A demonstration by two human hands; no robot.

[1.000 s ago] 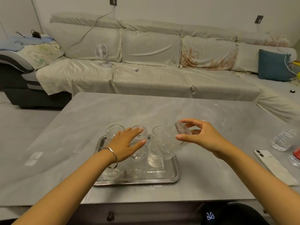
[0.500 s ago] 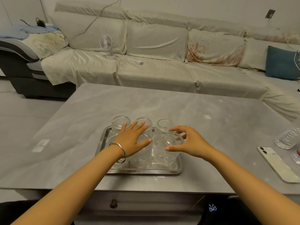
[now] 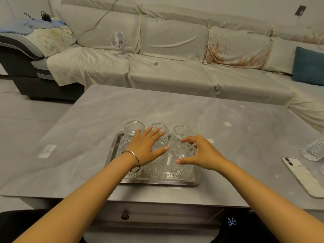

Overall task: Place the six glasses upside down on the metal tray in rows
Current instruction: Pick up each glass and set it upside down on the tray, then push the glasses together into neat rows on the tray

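Observation:
Several clear ribbed glasses stand upside down in two rows on the metal tray (image 3: 196,179). The back row has a left glass (image 3: 134,128), a middle glass (image 3: 162,128) and a right glass (image 3: 182,133). My left hand (image 3: 146,148) lies flat with fingers spread over the front middle glass (image 3: 155,168); its wrist hides most of the front left glass (image 3: 129,173). My right hand (image 3: 201,152) curls around the top of the front right glass (image 3: 182,168), thumb and fingers on its base, and the glass stands on the tray.
A white phone (image 3: 301,174) lies on the grey table (image 3: 175,111) at the right, with a clear plastic bottle (image 3: 313,150) beyond it. A covered sofa with a small fan (image 3: 117,41) stands behind the table. A drawer knob (image 3: 124,214) sits below the table's near edge.
My right hand brought the tilted glass down and turned it over onto the tray's front right spot. My left hand stayed flat on the glasses. The camera tilted slightly downward.

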